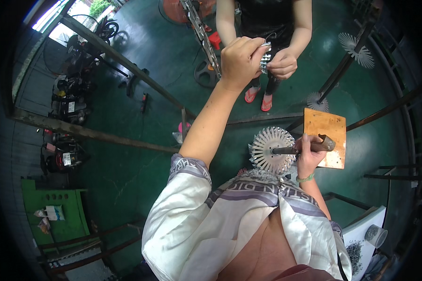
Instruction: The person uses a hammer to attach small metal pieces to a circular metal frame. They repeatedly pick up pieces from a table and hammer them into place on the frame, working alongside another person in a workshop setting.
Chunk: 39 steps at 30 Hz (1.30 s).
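My left hand (239, 61) reaches far forward, fingers closed on a row of small shiny metal pieces (266, 60). Right beside them are the pinched fingers of another person's hand (282, 63), close to or touching the same pieces. That person's other hand is hidden behind mine. Lower and to the right, my right hand (309, 159) is wrapped round a brown metal rod (287, 151). The rod ends in a wider curved piece (327, 143). At its left end sits a round silver disc (272, 149) with many blade-like slats around its rim.
An orange-brown square plate (326, 122) stands just behind my right hand. Dark metal frame bars (103, 136) cross on the left. More slatted discs (356, 49) are on a bar at right. A white board (363, 229) holds a clear cup (375, 235). Motorcycles (65, 157) line the left wall.
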### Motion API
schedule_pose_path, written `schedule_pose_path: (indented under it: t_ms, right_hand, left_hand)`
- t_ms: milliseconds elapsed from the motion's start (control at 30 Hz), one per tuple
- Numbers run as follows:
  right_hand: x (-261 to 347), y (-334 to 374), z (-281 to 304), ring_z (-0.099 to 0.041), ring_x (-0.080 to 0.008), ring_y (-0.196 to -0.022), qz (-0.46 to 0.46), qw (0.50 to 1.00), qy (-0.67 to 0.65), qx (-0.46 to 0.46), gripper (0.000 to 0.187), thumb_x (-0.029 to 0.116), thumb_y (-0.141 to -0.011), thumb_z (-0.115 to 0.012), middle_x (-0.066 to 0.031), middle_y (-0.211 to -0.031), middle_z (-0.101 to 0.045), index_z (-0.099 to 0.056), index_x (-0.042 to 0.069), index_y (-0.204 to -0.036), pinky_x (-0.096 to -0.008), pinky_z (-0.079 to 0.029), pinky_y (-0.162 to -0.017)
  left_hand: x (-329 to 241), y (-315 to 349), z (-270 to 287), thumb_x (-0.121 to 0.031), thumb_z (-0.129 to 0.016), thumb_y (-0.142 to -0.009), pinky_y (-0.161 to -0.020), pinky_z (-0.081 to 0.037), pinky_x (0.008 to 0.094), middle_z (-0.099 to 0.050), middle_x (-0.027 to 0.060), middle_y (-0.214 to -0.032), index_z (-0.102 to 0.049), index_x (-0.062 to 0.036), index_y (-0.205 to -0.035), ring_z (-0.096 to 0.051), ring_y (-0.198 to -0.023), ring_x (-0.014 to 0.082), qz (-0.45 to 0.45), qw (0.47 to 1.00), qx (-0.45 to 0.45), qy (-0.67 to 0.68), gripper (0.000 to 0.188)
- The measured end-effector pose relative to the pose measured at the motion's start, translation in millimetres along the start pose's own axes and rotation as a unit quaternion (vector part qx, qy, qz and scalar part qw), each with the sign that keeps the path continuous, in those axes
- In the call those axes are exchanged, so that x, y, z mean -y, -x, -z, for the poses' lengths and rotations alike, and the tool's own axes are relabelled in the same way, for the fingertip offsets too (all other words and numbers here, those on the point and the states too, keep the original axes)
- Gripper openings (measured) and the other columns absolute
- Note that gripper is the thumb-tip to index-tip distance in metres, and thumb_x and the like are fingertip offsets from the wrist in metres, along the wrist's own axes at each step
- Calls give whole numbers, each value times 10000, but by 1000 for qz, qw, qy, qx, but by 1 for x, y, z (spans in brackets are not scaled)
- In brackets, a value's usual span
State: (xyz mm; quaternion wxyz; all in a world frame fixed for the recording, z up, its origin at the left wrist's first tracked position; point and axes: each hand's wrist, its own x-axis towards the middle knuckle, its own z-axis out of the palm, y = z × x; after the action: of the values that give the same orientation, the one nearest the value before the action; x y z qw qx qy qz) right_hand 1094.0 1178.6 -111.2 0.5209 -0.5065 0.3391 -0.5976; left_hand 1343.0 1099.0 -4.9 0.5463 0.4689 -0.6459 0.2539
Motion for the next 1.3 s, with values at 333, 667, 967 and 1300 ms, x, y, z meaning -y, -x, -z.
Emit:
schedule_pose_path:
  t_ms: [333,667,967,1300]
  right_hand:
    - [7,-3,-3,-480,-129,-479,-13,1000,4,-5,186,19,-875,-535,-67,-562,-506,-478,13,-698,-256,-415,-471]
    - [3,-3,4,-480,-157,-468,12,999,32,0,230,67,-899,-506,-83,-542,-491,-465,8,-681,-276,-413,-478]
    - [7,-3,1,-455,-161,-455,35,998,46,4,265,76,-910,-487,-72,-520,-450,-439,17,-656,-291,-409,-456]
    - [4,0,3,-469,-162,-425,43,998,46,9,222,56,-904,-481,-78,-501,-479,-476,6,-688,-287,-416,-431]
  left_hand:
    - [-17,9,25,-24,-684,-705,-523,-449,266,-625,54,-673,-663,-42,-818,-583,-587,165,22,999,9,39,117]
    - [-19,130,53,-82,-717,-668,-590,-481,298,-638,46,-741,-681,-68,-822,-595,-654,200,88,966,223,96,159]
    - [19,292,48,-230,-706,-673,-561,-493,293,-589,-43,-729,-686,-181,-814,-575,-674,152,135,944,297,52,151]
    - [31,363,29,-277,-677,-708,-572,-500,296,-564,-55,-705,-689,-218,-808,-569,-679,144,142,917,364,79,116]
